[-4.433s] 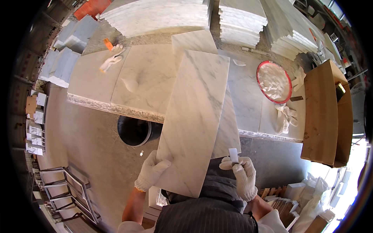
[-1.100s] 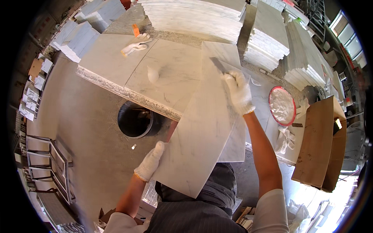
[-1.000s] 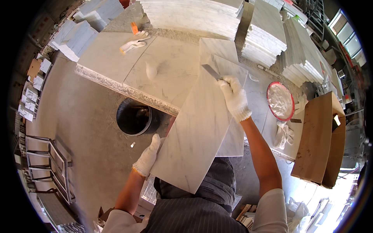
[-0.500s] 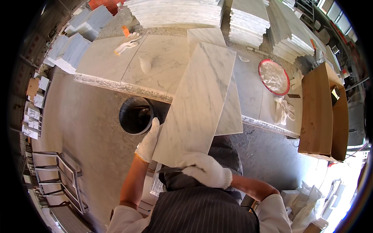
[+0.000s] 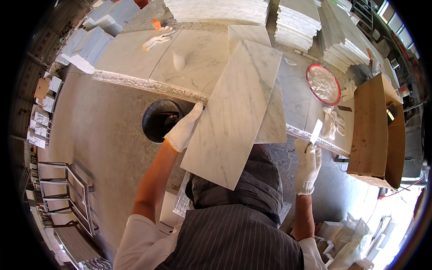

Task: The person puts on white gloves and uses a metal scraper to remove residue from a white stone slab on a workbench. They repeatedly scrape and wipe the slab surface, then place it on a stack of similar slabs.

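Note:
A long white marble slab with grey veins lies slanted over the bench's near edge and reaches out above my lap. My left hand, in a white knit glove, grips its left edge; part of the fingers is hidden by the slab. Under it, a second marble slab shows on the right. My right hand, gloved too, is closed on a flat scraper blade that points up and away and catches bright light. A red-rimmed basin of white paste stands on the bench beyond it.
A black bucket stands on the floor by the bench. Loose gloves and another flat blade lie near the cardboard box at right. Stacked marble slabs line the back. A metal frame is at far left.
My right hand has left the near end of the slab and swung out to the right with the blade. My left hand has slid farther up the slab's left edge.

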The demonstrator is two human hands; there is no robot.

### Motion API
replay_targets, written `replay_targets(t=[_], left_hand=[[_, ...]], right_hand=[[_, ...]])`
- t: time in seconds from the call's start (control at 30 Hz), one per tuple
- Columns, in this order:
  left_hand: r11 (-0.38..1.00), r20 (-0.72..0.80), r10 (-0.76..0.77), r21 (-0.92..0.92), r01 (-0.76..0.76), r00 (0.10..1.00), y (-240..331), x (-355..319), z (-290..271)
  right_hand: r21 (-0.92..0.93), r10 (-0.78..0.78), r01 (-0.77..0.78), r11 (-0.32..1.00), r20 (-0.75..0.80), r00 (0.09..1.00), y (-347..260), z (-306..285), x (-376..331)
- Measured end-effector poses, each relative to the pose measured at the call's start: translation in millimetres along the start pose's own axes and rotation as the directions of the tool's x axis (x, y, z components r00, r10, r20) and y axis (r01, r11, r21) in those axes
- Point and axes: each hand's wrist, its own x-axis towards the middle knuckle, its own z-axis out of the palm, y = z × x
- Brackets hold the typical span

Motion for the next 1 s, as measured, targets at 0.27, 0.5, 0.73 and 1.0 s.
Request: replay_targets(t=[0.27, 0.5, 0.73, 1.0], left_hand=[[0.996, -0.053, -0.092, 0.015, 0.093, 0.994, 8.2, 13.0, 10.1], [0.969, -0.078, -0.138, 0.195, 0.151, 0.987, 22.1, 19.1, 18.2], [0.964, -0.093, -0.07, 0.251, 0.091, 0.993, 26.1, 17.4, 33.0], [0.925, -0.172, 0.015, 0.377, 0.052, 0.985, 33.9, 15.3, 36.6]], right_hand=[[-0.058, 0.009, -0.009, 0.998, -0.007, 1.0, 18.2, -10.1, 6.4], [-0.143, 0.057, -0.068, 0.987, -0.083, 0.995, 22.8, -11.0, 5.4], [-0.017, 0.028, -0.03, 0.999, -0.102, 0.994, 31.4, -7.7, 7.5], [-0.014, 0.035, -0.037, 0.999, -0.116, 0.993, 31.5, -12.7, 12.9]])
